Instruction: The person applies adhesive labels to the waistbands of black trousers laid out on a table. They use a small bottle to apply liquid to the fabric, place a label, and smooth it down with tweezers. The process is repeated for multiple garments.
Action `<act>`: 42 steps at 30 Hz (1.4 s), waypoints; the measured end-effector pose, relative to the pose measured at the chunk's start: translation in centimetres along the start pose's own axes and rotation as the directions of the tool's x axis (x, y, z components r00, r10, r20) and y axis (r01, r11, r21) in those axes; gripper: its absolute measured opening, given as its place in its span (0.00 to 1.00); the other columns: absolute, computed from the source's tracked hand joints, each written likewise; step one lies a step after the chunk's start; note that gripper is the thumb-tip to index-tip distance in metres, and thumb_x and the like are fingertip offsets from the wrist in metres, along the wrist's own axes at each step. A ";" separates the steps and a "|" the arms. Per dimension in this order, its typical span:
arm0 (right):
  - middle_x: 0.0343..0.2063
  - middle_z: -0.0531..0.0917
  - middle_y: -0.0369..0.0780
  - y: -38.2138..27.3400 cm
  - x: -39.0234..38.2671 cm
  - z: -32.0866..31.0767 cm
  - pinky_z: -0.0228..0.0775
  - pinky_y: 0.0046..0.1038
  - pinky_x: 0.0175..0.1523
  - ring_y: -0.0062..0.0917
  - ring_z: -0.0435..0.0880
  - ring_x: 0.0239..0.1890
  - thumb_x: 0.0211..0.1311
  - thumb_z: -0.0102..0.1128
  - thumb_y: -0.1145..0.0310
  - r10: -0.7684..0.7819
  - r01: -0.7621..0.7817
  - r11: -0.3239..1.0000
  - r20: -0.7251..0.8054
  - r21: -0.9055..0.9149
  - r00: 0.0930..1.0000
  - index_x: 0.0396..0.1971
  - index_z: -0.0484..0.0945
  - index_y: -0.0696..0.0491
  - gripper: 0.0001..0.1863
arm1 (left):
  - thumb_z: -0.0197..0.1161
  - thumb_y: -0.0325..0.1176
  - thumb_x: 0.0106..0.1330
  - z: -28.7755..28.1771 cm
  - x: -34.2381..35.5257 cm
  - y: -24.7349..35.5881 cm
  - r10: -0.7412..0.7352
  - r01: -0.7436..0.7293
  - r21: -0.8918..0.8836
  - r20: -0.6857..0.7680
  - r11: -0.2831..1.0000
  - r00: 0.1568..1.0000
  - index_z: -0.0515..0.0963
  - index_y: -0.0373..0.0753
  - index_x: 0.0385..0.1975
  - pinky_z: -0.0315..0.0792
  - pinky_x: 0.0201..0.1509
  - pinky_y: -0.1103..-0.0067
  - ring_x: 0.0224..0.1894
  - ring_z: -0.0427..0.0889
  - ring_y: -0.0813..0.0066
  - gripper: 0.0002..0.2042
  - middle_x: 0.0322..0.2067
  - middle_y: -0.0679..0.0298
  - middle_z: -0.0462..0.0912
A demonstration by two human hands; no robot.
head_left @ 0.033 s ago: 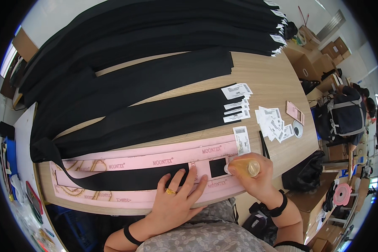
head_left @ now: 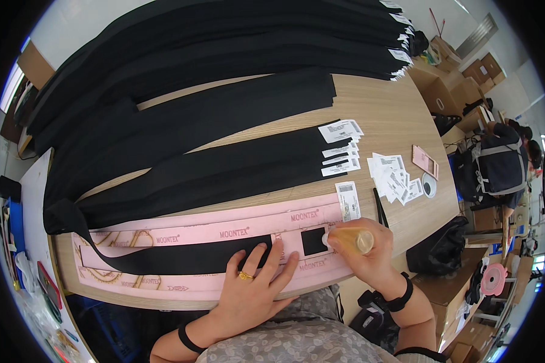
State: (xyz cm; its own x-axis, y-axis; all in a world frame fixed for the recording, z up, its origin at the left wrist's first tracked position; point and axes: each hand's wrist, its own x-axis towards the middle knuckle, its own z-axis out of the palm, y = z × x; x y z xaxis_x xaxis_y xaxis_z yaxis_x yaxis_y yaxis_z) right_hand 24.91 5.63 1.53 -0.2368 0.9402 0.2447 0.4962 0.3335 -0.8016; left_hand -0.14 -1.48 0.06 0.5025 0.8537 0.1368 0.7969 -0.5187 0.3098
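A black fabric strip (head_left: 181,257) runs along pink printed card strips (head_left: 224,235) at the table's near edge. My left hand (head_left: 251,281) lies on it with fingers spread, pressing strip and card flat. A short piece of the black strip shows through a window in the card (head_left: 314,242). At that window's right side, my right hand (head_left: 363,254) grips a squeeze bottle (head_left: 364,241) of yellowish liquid, nozzle pointing left and down. The fingers partly hide the bottle. A white printed label (head_left: 347,201) lies just beyond that hand.
Black fabric strips (head_left: 224,175) with white labels at their right ends cover the table's far side. To the right lie loose white labels (head_left: 396,178), a small round dish (head_left: 429,186), a pink case (head_left: 426,161) and dark tweezers (head_left: 379,207). A person (head_left: 496,160) sits farther right.
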 end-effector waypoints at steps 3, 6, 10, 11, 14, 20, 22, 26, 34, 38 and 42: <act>0.30 0.90 0.41 0.2 0.4 0.6 0.78 0.29 0.34 0.31 0.88 0.29 0.54 0.82 0.70 -0.075 0.074 0.997 -0.033 -0.037 0.997 0.41 0.86 0.55 0.16 | 0.78 0.57 0.52 0.0 0.0 0.0 0.001 -0.001 0.000 -0.005 1.000 1.000 0.79 0.48 0.64 0.65 0.64 0.52 0.65 0.69 0.53 0.39 0.68 0.53 0.70; 0.30 0.90 0.41 0.0 0.1 0.4 0.77 0.29 0.33 0.32 0.87 0.28 0.52 0.83 0.69 -0.139 0.140 0.987 0.025 -0.075 0.990 0.44 0.86 0.54 0.19 | 0.78 0.57 0.52 0.0 0.0 0.0 0.000 0.000 0.000 0.001 1.000 1.000 0.79 0.48 0.65 0.65 0.64 0.52 0.65 0.69 0.53 0.39 0.69 0.53 0.70; 0.27 0.89 0.39 0.2 -1.5 -0.1 0.78 0.29 0.34 0.34 0.86 0.27 0.50 0.84 0.69 -0.179 0.185 0.981 0.119 -0.048 0.977 0.45 0.87 0.53 0.21 | 0.78 0.57 0.52 -0.1 0.0 0.1 -0.002 0.002 0.002 0.000 1.000 1.000 0.79 0.48 0.65 0.65 0.64 0.52 0.66 0.69 0.52 0.38 0.69 0.53 0.70; 0.30 0.89 0.39 0.5 -1.6 -0.3 0.78 0.29 0.35 0.33 0.87 0.29 0.51 0.84 0.68 -0.164 0.171 0.984 0.124 -0.044 0.979 0.47 0.86 0.53 0.22 | 0.78 0.57 0.52 -0.1 0.0 0.1 -0.003 0.003 0.005 0.000 1.000 1.000 0.79 0.48 0.65 0.65 0.64 0.52 0.66 0.69 0.52 0.38 0.69 0.53 0.70; 0.38 0.89 0.40 1.3 -1.9 -0.9 0.79 0.28 0.39 0.29 0.88 0.37 0.51 0.85 0.67 -0.035 0.033 0.996 0.026 0.081 0.999 0.52 0.84 0.53 0.27 | 0.78 0.57 0.52 0.0 0.1 0.1 0.004 -0.003 0.006 -0.005 1.000 1.000 0.80 0.48 0.64 0.65 0.64 0.51 0.66 0.69 0.52 0.38 0.69 0.53 0.70; 0.50 0.84 0.40 1.5 0.6 -5.1 0.74 0.22 0.44 0.21 0.84 0.47 0.67 0.72 0.55 0.303 -0.275 0.701 0.074 0.658 0.950 0.68 0.74 0.53 0.33 | 0.79 0.57 0.52 0.2 -0.1 0.0 0.000 0.000 0.015 -0.014 1.000 1.000 0.81 0.47 0.63 0.64 0.63 0.51 0.65 0.68 0.51 0.37 0.68 0.53 0.70; 0.49 0.84 0.40 2.8 2.3 -7.0 0.71 0.20 0.43 0.20 0.83 0.44 0.75 0.62 0.50 0.166 -0.249 0.397 0.198 0.884 0.966 0.70 0.72 0.52 0.32 | 0.79 0.57 0.53 0.0 0.1 0.1 0.002 -0.002 0.020 -0.004 1.000 1.000 0.81 0.47 0.62 0.63 0.64 0.51 0.65 0.68 0.50 0.37 0.68 0.53 0.70; 0.53 0.82 0.39 4.3 7.2 -9.6 0.71 0.22 0.51 0.20 0.81 0.49 0.76 0.57 0.58 0.419 -0.360 0.671 0.070 0.648 0.906 0.74 0.66 0.51 0.31 | 0.79 0.57 0.52 0.0 0.3 0.3 0.004 -0.004 0.030 0.006 1.000 1.000 0.82 0.46 0.60 0.62 0.64 0.51 0.64 0.68 0.49 0.36 0.67 0.52 0.71; 0.57 0.84 0.43 14.9 14.5 -9.5 0.74 0.32 0.63 0.31 0.83 0.59 0.60 0.74 0.74 0.317 -0.292 0.928 -0.077 0.231 0.945 0.61 0.70 0.56 0.30 | 0.79 0.52 0.54 -0.5 0.3 1.1 -0.024 0.024 -0.002 -0.016 1.000 1.000 0.77 0.46 0.67 0.60 0.66 0.52 0.68 0.67 0.49 0.39 0.71 0.54 0.69; 0.56 0.84 0.47 15.4 15.1 -9.0 0.74 0.35 0.63 0.37 0.83 0.59 0.59 0.75 0.72 0.249 -0.246 0.968 -0.112 0.041 0.962 0.61 0.69 0.55 0.32 | 0.82 0.60 0.44 0.7 -0.2 0.5 -0.030 0.026 0.111 0.036 0.994 0.999 0.84 0.44 0.58 0.60 0.64 0.47 0.64 0.69 0.45 0.40 0.65 0.50 0.72; 0.54 0.85 0.46 13.7 13.7 -9.5 0.75 0.36 0.61 0.38 0.84 0.58 0.57 0.77 0.68 0.102 -0.144 0.981 -0.279 -0.133 0.955 0.59 0.73 0.54 0.31 | 0.82 0.60 0.43 0.8 -0.3 0.2 -0.013 0.012 0.107 0.013 0.994 1.000 0.84 0.44 0.58 0.61 0.64 0.46 0.64 0.69 0.44 0.41 0.65 0.48 0.72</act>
State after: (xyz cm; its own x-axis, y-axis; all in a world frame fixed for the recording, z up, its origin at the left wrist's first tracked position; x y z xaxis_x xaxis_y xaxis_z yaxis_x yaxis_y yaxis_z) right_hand 36.40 23.79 -0.95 0.0578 0.9508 0.3042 0.6321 0.2011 -0.7484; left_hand 0.18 -1.90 -0.70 0.4964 0.8597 0.1201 0.8341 -0.5107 0.2085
